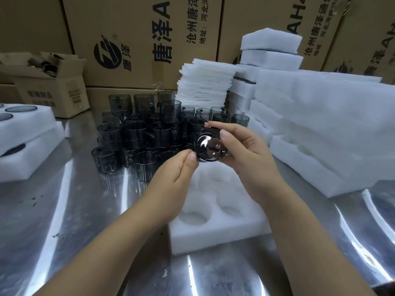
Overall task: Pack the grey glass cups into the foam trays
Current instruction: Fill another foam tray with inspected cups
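A grey glass cup (210, 145) is held up above the table, tipped so its round end faces me. My right hand (245, 155) grips it from the right, thumb and fingertips curled over its rim. My left hand (181, 167) pinches the cup's lower left edge. Right below lies a white foam tray (215, 212) with round sockets, and every socket I can see holds nothing. Several more grey glass cups (136, 133) stand stacked in a cluster behind my left hand.
Two stacked foam trays (27, 133) with cups in them sit at the left edge. Piles of foam trays (310, 124) and thin foam sheets (205, 82) fill the right and back. Cardboard boxes (141, 39) wall off the rear. The table (64, 210) is shiny metal.
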